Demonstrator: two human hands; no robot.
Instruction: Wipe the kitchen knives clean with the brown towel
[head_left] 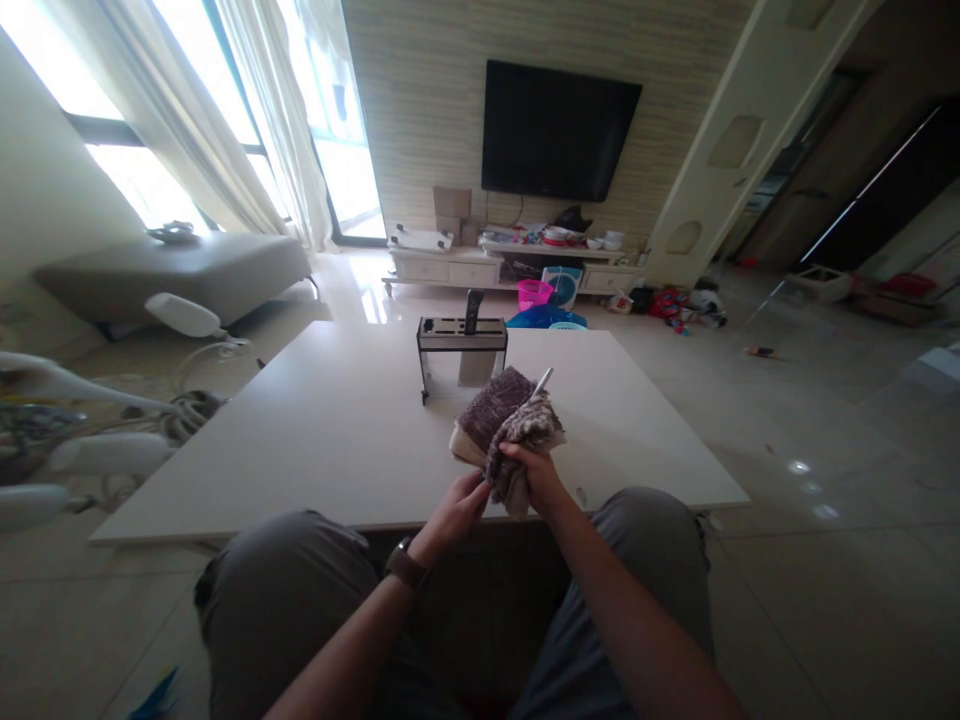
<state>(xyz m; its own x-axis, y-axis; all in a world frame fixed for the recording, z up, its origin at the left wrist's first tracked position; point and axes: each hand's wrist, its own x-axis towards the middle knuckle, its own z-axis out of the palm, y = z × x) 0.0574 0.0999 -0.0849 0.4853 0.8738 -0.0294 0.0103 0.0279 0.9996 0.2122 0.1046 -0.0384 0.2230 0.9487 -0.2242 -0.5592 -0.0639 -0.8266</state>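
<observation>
A brown, fluffy cloth (pixel 495 405) with a beige underside is bunched over the front part of the table. My right hand (pixel 534 472) is closed round its right-hand folds, thumb on top. Out of the cloth's upper side pokes a narrow silver metal tip (pixel 544 380), blade-like; the rest of it is hidden in the folds. At the cloth's lower left, my left hand (pixel 463 502) has its fingers pressed together; what they grip is hidden. Just beyond the cloth stands a knife holder (pixel 463 335) with a slotted top, and one black-handled knife (pixel 472 312) sits upright in it.
Under my hands is a white table (pixel 330 430). White lamp-like parts on stalks (pixel 184 313) lie beyond its left edge. A pink basket (pixel 534 293) and a blue tub (pixel 546 316) are behind the far edge, before a TV cabinet (pixel 450 268).
</observation>
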